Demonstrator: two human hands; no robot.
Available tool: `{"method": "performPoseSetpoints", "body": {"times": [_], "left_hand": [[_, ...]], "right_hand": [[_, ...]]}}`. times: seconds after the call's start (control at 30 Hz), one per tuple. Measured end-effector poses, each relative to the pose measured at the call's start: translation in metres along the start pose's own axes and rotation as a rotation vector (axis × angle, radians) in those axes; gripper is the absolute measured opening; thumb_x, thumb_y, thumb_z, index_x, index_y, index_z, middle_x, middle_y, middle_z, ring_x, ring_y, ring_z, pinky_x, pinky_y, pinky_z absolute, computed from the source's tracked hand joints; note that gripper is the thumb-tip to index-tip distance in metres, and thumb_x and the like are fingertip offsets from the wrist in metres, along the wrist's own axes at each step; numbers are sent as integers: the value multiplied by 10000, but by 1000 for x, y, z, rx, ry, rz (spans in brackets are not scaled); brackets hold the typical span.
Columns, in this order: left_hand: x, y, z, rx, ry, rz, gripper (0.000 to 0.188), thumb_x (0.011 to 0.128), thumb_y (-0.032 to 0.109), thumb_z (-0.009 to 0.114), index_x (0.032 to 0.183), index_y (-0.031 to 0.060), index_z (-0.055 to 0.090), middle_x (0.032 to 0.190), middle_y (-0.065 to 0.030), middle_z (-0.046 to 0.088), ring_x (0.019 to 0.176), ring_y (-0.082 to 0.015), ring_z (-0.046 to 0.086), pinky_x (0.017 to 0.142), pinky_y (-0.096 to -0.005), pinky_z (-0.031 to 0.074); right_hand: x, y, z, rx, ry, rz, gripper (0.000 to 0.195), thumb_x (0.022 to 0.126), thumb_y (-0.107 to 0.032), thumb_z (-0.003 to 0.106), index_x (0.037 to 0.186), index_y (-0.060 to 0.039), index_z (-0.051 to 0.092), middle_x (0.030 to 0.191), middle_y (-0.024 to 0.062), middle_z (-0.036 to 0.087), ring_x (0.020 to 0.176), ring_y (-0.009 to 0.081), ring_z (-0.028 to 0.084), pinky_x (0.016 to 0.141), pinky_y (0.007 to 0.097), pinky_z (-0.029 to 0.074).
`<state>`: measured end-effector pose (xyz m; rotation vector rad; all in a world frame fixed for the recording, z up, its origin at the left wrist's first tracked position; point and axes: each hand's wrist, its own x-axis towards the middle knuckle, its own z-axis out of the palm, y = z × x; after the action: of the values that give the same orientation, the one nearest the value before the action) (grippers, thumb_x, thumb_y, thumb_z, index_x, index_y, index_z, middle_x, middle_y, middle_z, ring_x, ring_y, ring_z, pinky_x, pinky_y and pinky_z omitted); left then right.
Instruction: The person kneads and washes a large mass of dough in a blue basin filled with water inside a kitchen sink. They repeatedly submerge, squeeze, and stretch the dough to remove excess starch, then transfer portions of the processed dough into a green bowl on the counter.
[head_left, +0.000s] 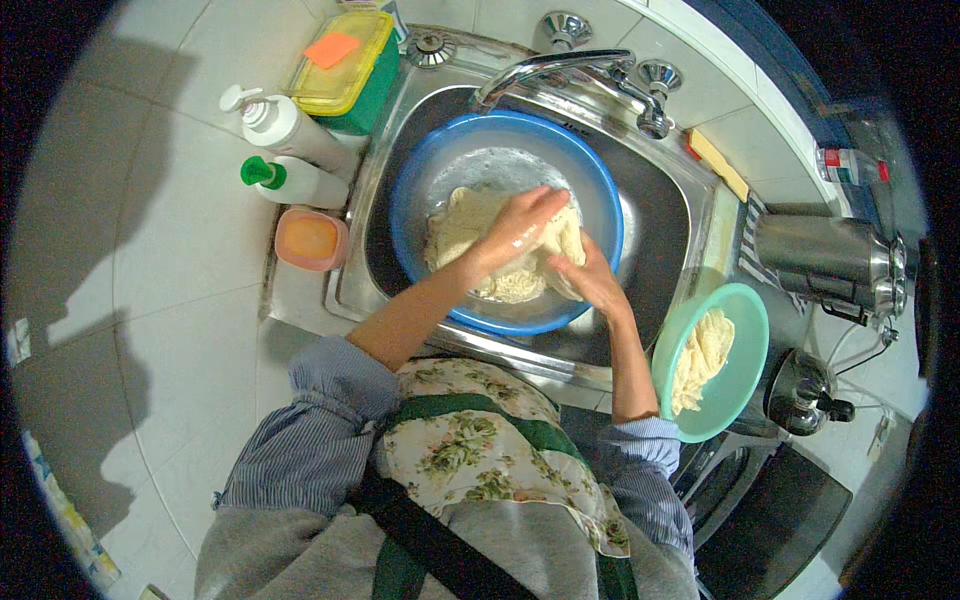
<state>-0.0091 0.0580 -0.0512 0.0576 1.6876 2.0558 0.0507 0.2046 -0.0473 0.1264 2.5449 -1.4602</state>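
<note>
A blue-rimmed plastic basin (616, 225) sits in the stainless steel sink, with sudsy water and a wet cream-coloured cloth (469, 221) in it. My left hand (517, 229) lies over the cloth, fingers extended together and wet; its palm side is hidden. On the right of the basin, my right hand (589, 277) grips a bunched part of the cloth between thumb and fingers. Another cream cloth (703, 360) lies crumpled in a mint-green plastic basin (756, 375) to the right of the sink.
A chrome faucet (555, 66) arches over the basin's back rim. Left of the sink stand a white pump bottle (292, 131), a green-capped bottle (307, 184), a pink tub (309, 238) and a green box with yellow lid (360, 82). Metal urn (817, 251) and kettle (799, 394) stand right.
</note>
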Motion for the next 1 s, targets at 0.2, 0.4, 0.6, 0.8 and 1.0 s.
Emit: {"method": "performPoseSetpoints", "body": {"times": [0.2, 0.4, 0.6, 0.8, 1.0], "left_hand": [[5, 4, -43, 325, -57, 182, 153, 800, 112, 546, 924, 21, 559, 911, -54, 572, 851, -115, 531, 718, -257, 437], [-12, -25, -39, 467, -143, 284, 180, 754, 104, 588, 922, 42, 590, 887, -78, 583, 829, -139, 551, 693, -267, 451], [-28, 26, -45, 555, 145, 378, 112, 757, 125, 592, 811, 30, 619, 760, -62, 601, 740, -147, 571, 672, -259, 457], [-26, 87, -48, 398, 374, 658, 107, 836, 141, 481, 811, 40, 502, 622, -67, 497, 570, -129, 491, 527, -239, 375], [-31, 67, -33, 664, 140, 691, 222, 762, 138, 585, 950, 84, 480, 791, -88, 466, 702, -182, 516, 635, -281, 429]], "right_hand": [[-14, -31, -60, 609, 89, 78, 277, 680, -25, 567, 956, -31, 549, 870, 42, 590, 778, 137, 563, 733, 253, 440], [-22, -43, -81, 1221, 89, -39, 478, 661, -89, 496, 1128, -29, 411, 1082, 155, 502, 1020, 313, 475, 894, 440, 363], [-31, -41, -106, 1219, 253, -69, 524, 665, -90, 495, 1172, -28, 378, 1119, 190, 473, 1050, 347, 454, 898, 478, 364], [-32, -41, -100, 1031, 330, 20, 475, 709, -58, 486, 1168, 16, 386, 1085, 162, 503, 1013, 281, 497, 853, 394, 429], [-22, -57, -98, 1245, 144, -76, 471, 732, -94, 464, 1171, 52, 377, 1188, 210, 428, 1099, 324, 425, 930, 433, 354]]}}
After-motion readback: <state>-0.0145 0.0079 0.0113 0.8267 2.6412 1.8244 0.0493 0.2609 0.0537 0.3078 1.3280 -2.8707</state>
